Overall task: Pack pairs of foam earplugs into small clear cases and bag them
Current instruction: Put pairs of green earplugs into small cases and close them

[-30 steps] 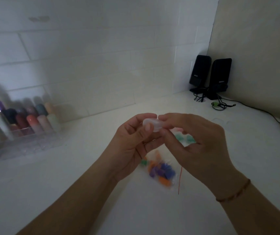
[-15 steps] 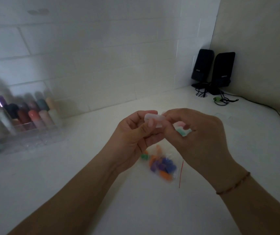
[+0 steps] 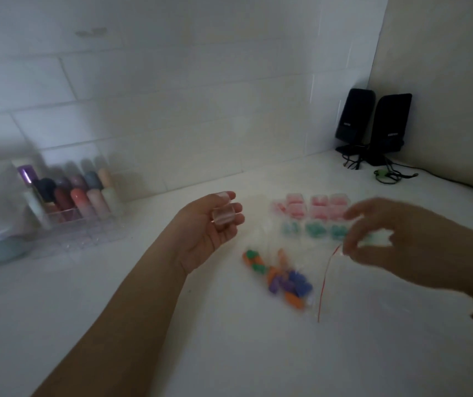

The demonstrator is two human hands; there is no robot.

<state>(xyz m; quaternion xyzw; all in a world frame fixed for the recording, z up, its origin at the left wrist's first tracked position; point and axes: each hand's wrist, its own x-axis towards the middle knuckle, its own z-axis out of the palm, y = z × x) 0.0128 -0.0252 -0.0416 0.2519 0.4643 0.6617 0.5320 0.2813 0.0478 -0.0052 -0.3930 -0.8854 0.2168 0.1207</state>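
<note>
Between loosely curled left-hand fingers [image 3: 231, 207] sits clear case [image 3: 224, 216]; right hand [image 3: 396, 239] blurred, unclear.

Speaker [image 3: 354, 116] logos too blurred.

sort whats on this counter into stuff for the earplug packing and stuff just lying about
Job: clear case in left hand; right hand; bag of loose earplugs; filled pink and green cases.

Lying about: speakers; organiser of coloured tubes; cables.
</note>
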